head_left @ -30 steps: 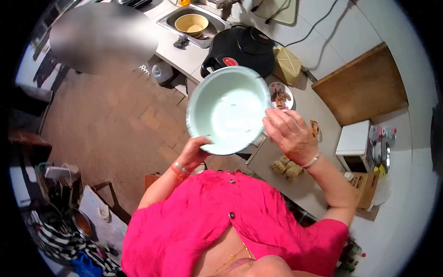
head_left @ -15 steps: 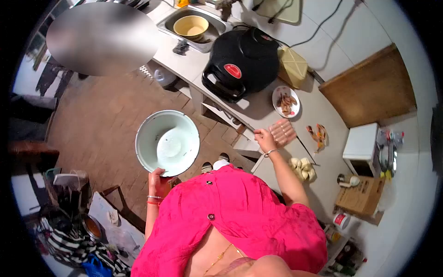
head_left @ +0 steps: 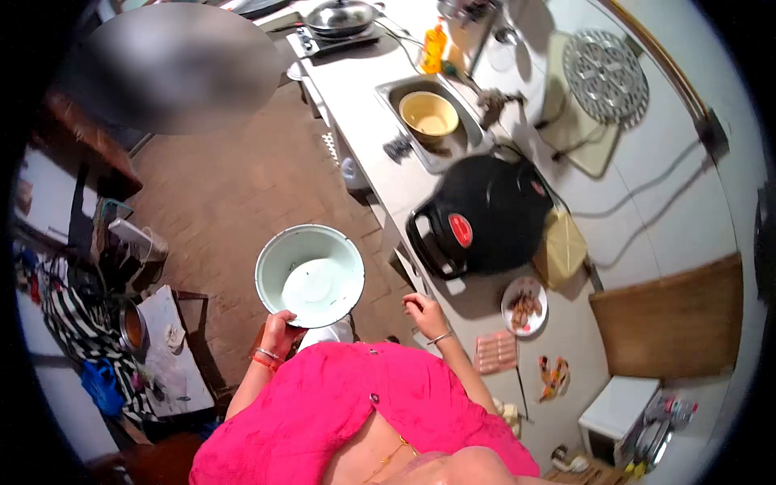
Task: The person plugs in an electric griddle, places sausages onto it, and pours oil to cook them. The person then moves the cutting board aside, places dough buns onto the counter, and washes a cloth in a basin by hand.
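Observation:
A pale enamel basin (head_left: 311,284) with a dark, chipped rim hangs in front of me above the floor, tilted so its inside shows. My left hand (head_left: 280,330) grips its near rim. No contents show in the basin beyond a few small dark marks. My right hand (head_left: 423,314) is beside the counter's front edge, fingers loosely bent and slightly apart, with nothing visible in it. Nearest to that hand on the counter is a flat pack of sausages (head_left: 495,353). A dark thin stick (head_left: 521,394) lies beside the pack.
A black electric griddle (head_left: 493,217) stands on the counter. Beyond it, a yellow bowl (head_left: 429,114) sits in the sink (head_left: 396,90). A plate of food pieces (head_left: 535,294) lies near the sausages. A low table (head_left: 170,380) stands left on the brick floor (head_left: 210,202). Another person is at upper left.
My view has swung, bringing the stove and more of the sink area in. My right hand has drawn away from beside the sausage pack. The basin stays in my left hand.

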Demonstrator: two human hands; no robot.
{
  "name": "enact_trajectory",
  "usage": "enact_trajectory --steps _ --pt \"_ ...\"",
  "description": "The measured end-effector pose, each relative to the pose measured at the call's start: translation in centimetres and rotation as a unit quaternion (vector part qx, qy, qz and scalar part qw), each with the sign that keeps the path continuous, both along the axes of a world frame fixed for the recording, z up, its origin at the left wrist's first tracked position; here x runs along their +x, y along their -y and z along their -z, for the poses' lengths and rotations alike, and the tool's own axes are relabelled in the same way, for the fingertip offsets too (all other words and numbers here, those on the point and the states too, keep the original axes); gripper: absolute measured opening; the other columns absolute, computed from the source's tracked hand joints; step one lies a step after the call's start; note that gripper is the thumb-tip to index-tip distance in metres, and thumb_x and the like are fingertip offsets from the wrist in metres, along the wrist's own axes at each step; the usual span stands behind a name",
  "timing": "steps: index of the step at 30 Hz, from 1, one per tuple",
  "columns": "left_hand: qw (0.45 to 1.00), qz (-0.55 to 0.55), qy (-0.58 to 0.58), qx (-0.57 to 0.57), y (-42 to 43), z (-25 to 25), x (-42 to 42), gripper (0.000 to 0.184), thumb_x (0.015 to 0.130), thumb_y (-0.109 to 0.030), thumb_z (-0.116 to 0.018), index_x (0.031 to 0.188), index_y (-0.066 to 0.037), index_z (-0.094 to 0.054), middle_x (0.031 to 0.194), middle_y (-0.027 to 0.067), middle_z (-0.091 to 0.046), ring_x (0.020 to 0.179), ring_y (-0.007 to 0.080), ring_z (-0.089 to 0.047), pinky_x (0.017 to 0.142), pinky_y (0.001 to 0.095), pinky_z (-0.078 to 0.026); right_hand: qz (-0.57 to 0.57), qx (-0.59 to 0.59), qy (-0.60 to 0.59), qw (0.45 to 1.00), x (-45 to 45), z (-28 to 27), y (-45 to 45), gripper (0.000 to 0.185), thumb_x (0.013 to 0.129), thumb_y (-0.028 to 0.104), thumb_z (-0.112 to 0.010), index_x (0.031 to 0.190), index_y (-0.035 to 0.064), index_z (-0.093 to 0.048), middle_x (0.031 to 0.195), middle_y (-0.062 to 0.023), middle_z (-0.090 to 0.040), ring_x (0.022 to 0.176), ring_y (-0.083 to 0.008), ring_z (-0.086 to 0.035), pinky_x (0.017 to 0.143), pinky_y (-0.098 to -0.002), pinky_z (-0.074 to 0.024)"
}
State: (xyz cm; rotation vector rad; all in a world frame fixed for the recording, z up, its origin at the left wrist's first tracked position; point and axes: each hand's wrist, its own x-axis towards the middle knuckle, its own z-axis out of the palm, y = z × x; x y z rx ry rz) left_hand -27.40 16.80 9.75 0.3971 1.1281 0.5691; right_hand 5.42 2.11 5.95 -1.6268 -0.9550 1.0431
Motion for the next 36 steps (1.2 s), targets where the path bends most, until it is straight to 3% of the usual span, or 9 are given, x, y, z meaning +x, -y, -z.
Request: enact_trajectory --steps 10,12,15,18,23,28,31,34,36 --pt "0.966 -0.242 0.092 -0.013 -12.9 2.4 -5.6 0.052 0.074 0.0 -0.046 0.124 0.01 -0.035 0.121 0.0244 -0.045 0.111 0.039 -0.048 0.096 0.0513 -0.044 -0.106 -0.004 0.031 0.994 -1.8 2.5 -19.8 0.014 0.089 0.004 -0.052 0.097 -0.002 -0.061 0.084 -0.0082 -0.065 0.072 -0.0123 -0.062 0.066 -0.0246 -0.0501" --pt "0.959 -0.263 0.104 -0.018 -16.0 3.6 -8.2 0.051 0.074 -0.001 -0.049 0.123 0.009 -0.038 0.117 0.0219 -0.049 0.108 0.0369 -0.051 0.094 0.0527 -0.045 -0.162 -0.042 0.13 0.977 -2.6 1.4 -24.6 0.015 0.088 0.007 -0.054 0.098 -0.0009 -0.062 0.081 -0.0114 -0.066 0.073 -0.0149 -0.063 0.066 -0.0283 -0.05" --pt "0.947 -0.312 0.069 0.022 -20.6 1.2 -11.5 0.049 0.074 -0.001 -0.049 0.121 0.008 -0.041 0.116 0.0197 -0.052 0.103 0.0333 -0.054 0.09 0.0509 -0.047 -0.264 -0.081 0.272 0.922 -3.1 3.3 -32.1 0.017 0.083 0.014 -0.058 0.095 0.0022 -0.062 0.09 -0.0192 -0.065 0.081 -0.0336 -0.064 0.073 -0.0381 -0.0504" --pt "0.936 -0.345 0.049 0.042 -24.8 0.5 -14.5 0.049 0.074 -0.001 -0.049 0.122 0.008 -0.041 0.117 0.0187 -0.052 0.103 0.0325 -0.055 0.088 0.0508 -0.048 -0.306 -0.211 0.369 0.852 -3.6 6.0 -38.9 0.022 0.082 0.018 -0.059 0.097 0.0026 -0.064 0.091 -0.0186 -0.066 0.087 -0.033 -0.063 0.076 -0.0394 -0.0496" --pt "0.913 -0.4 0.053 0.06 -32.5 0.7 -19.1 0.052 0.074 -0.002 -0.05 0.124 0.007 -0.041 0.118 0.0187 -0.052 0.103 0.0324 -0.054 0.087 0.0518 -0.048 -0.378 -0.24 0.32 0.835 -1.2 17.2 -46.6 0.029 0.081 0.023 -0.058 0.097 0.0004 -0.066 0.095 -0.0197 -0.066 0.089 -0.034 -0.063 0.08 -0.0395 -0.0485" --pt "0.886 -0.456 0.04 0.066 -42.3 2.8 -22.2 0.051 0.074 -0.004 -0.05 0.124 0.001 -0.045 0.114 0.0148 -0.055 0.1 0.0293 -0.056 0.081 0.0456 -0.051 -0.25 -0.46 0.17 0.835 -4.1 17.3 -57.1 0.022 0.082 0.011 -0.057 0.096 -0.005 -0.066 0.088 -0.0167 -0.067 0.08 -0.0265 -0.065 0.072 -0.0372 -0.0506" --pt "0.873 -0.478 0.09 0.041 -49.3 3.0 -24.7 0.048 0.074 -0.004 -0.05 0.121 0.0 -0.046 0.113 0.015 -0.056 0.095 0.0288 -0.057 0.08 0.0413 -0.05 -0.21 -0.447 0.191 0.848 -8.8 11.0 -67.0 0.015 0.084 0.005 -0.055 0.087 -0.0055 -0.065 0.079 -0.016 -0.066 0.062 -0.0242 -0.062 0.057 -0.0391 -0.0489" --pt "0.875 -0.466 0.132 -0.003 -56.7 6.2 -29.3 0.042 0.075 -0.004 -0.049 0.117 -0.001 -0.047 0.108 0.015 -0.057 0.09 0.0284 -0.058 0.077 0.04 -0.049 -0.157 -0.484 0.062 0.858 -5.2 28.0 -77.8 0.01 0.081 -0.002 -0.051 0.08 -0.0044 -0.06 0.067 -0.0178 -0.061 0.052 -0.0261 -0.057 0.045 -0.0385 -0.0428" --pt "0.866 -0.49 0.1 0.002 -61.1 5.2 -31.1 0.037 0.077 -0.005 -0.048 0.114 -0.001 -0.047 0.102 0.0139 -0.058 0.086 0.0271 -0.057 0.072 0.0382 -0.049 -0.139 -0.443 0.044 0.884 -9.1 26.6 -86.8 0.008 0.082 -0.001 -0.051 0.081 -0.004 -0.059 0.065 -0.0162 -0.059 0.05 -0.0253 -0.056 0.044 -0.0379 -0.0417"
